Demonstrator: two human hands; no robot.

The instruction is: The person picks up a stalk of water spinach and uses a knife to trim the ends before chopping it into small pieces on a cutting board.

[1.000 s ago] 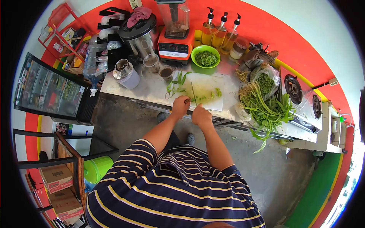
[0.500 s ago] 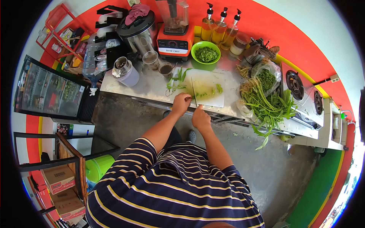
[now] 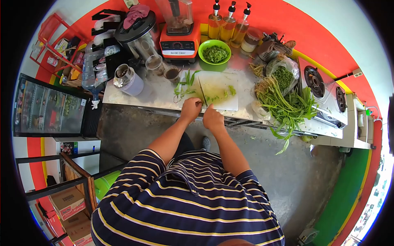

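Note:
A knife (image 3: 202,89) stands over the white cutting board (image 3: 225,78), its blade pointing away from me. My right hand (image 3: 214,118) is closed around its handle at the board's near edge. Just left of the blade, my left hand (image 3: 191,109) has its fingers curled together; what they pinch is too small and hidden to make out. Long green leaves (image 3: 188,82) lie at the board's left end. Small chopped green pieces (image 3: 213,98) are scattered on the board right of the knife, with a little pile (image 3: 232,90) farther right.
Behind the board are a green bowl (image 3: 223,43) of chopped greens, a red blender (image 3: 178,46) and pump bottles (image 3: 227,26). Leafy stems (image 3: 283,100) overhang the counter on the right, beside a gas stove (image 3: 324,94). Cups (image 3: 171,74) and a canister (image 3: 130,82) stand left.
The camera view has shifted, so the counter and everything on it appears slightly farther left and higher. Both hands keep nearly the same pose at the knife.

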